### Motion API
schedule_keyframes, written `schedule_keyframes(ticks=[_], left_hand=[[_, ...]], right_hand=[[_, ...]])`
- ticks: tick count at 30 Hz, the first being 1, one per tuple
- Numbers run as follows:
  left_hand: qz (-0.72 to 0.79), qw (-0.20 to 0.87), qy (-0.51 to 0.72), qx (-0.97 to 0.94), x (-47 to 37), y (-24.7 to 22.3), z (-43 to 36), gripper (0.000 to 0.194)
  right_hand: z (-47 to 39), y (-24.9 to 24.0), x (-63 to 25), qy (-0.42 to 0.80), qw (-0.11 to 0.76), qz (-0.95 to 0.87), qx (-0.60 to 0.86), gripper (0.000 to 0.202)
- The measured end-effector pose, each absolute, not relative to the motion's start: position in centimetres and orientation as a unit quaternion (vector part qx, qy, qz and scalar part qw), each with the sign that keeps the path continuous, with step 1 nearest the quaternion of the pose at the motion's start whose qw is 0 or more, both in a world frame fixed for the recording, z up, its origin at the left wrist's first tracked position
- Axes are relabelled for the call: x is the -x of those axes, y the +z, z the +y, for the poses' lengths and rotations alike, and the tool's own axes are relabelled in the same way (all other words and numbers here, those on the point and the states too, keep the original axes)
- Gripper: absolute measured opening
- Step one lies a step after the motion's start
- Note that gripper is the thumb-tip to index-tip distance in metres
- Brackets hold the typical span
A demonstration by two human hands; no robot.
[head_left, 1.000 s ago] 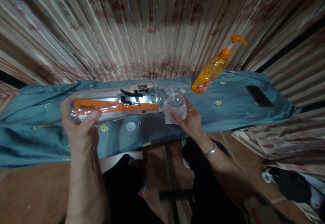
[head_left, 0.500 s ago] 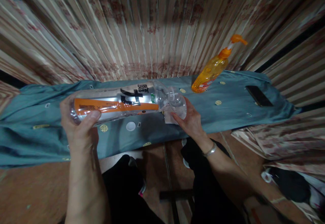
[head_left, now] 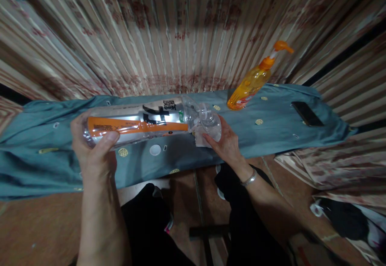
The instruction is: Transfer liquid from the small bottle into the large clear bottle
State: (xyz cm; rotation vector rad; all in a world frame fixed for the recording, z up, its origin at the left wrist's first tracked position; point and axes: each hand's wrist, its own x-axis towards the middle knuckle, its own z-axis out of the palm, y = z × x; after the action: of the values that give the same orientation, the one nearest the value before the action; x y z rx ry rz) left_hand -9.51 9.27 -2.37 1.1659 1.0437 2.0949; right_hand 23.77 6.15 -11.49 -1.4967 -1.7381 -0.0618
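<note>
My left hand (head_left: 96, 141) is wrapped round the base of a large clear plastic bottle (head_left: 137, 123) with a silver and orange label. The bottle lies almost level above the cloth, its uncapped neck pointing right. Closed on a small clear plastic cup (head_left: 214, 127), my right hand (head_left: 226, 141) keeps it against the bottle's mouth. Below the neck, at the right fingertips, shows a pale, translucent piece (head_left: 202, 139); whether it is part of the cup or a separate sheet I cannot tell. A white round cap (head_left: 155, 150) lies on the cloth in front of the bottle.
A teal patterned cloth (head_left: 271, 133) covers the narrow table. An orange pump bottle (head_left: 250, 83) stands at the back right, and a dark phone (head_left: 306, 114) lies at the right end. Pleated curtains (head_left: 187, 36) hang close behind. A dark bag-like item (head_left: 345, 219) is at lower right.
</note>
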Motion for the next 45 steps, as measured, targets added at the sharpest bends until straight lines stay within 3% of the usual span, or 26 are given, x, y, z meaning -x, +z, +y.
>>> schedule_keyframes(ticks=[23,32,45], left_hand=[[0.398,0.259,0.765,-0.435,9.69,-2.41,9.08,0.076],[0.432,0.197,0.732,-0.489,10.04,-2.89,9.42,0.079],[0.418,0.205,0.731,-0.498,10.14,-3.05,9.32,0.07]], right_hand=[[6.16,-11.49,-23.76,-0.027,0.405,-0.687,0.603,0.081],[6.19,-11.45,-23.79,-0.014,0.405,-0.687,0.604,0.082],[6.18,-11.45,-23.81,0.006,0.406,-0.683,0.607,0.083]])
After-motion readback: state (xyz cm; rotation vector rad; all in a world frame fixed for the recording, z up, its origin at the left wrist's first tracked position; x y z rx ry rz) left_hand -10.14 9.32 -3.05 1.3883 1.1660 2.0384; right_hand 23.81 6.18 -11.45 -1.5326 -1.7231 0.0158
